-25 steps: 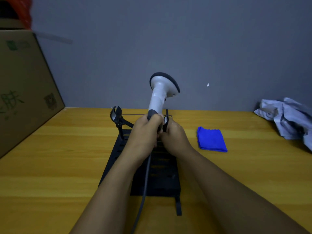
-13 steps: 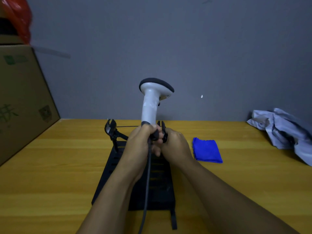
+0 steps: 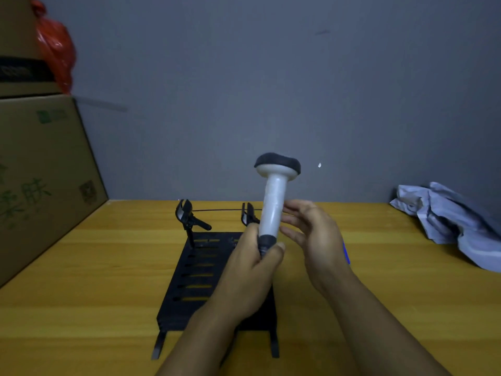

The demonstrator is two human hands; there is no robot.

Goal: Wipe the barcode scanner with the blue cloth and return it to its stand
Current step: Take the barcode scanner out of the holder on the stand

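Note:
The white barcode scanner [image 3: 274, 202] with a dark head stands upright above the black stand [image 3: 200, 270], clear of its two clips. My left hand [image 3: 254, 270] is shut on the dark base of the scanner's handle. Just right of the handle, my right hand [image 3: 311, 234] is open with its fingers spread and holds nothing. The blue cloth [image 3: 346, 252] lies on the table behind my right hand, and only a thin blue edge of it shows.
A large cardboard box [image 3: 40, 180] stands along the left side of the wooden table [image 3: 95, 280], with a red bag [image 3: 55, 52] above it. A crumpled grey cloth [image 3: 450, 221] lies at the far right. A grey wall closes the back.
My right hand has let go of the stand's right clip and opened beside the handle. The scanner has come up out of the stand in my left hand.

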